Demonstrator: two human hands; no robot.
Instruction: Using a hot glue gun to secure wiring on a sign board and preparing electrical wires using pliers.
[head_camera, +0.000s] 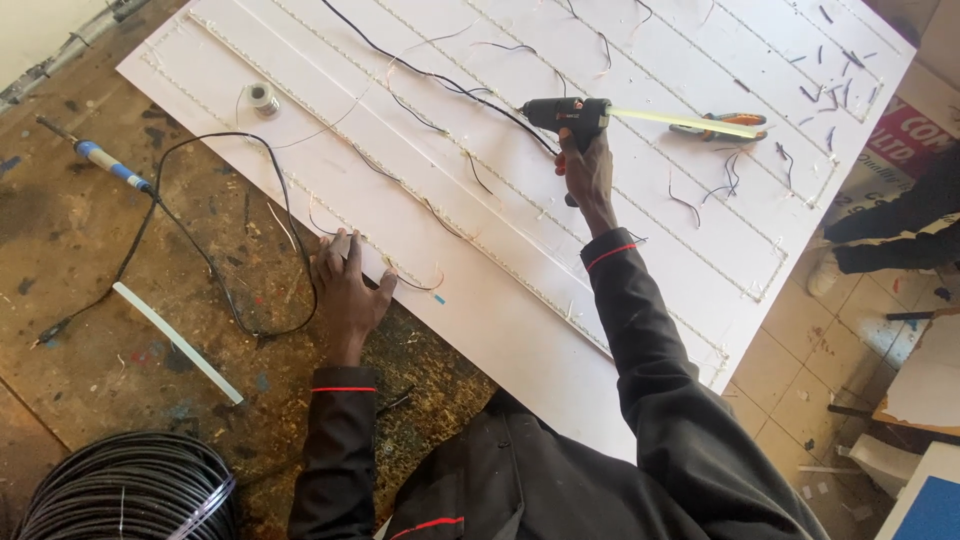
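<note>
From the head view I see my right hand (588, 175) above the centre of the frame, its grip closed round the handle of a black glue gun (566, 113). The gun lies level over the white panel (520, 300), its pale glue stick (685, 120) pointing toward the right edge. A black cord runs from the gun toward the top of the frame.

My left hand (347, 290) is left of centre, lying flat with fingers spread on the near edge of the panel; its grip is open and holds nothing. A thin wire (415, 282) lies just beside its thumb.

Orange-handled pliers (722, 126) rest on the panel just beyond the glue stick. A small spool of solder (263, 97) sits on the panel at upper left. On the brown bench (80, 250) at left lie a blue-handled soldering iron (100, 158) and a loose white glue stick (178, 342). A coil of black cable (130, 490) fills the lower left corner.
</note>
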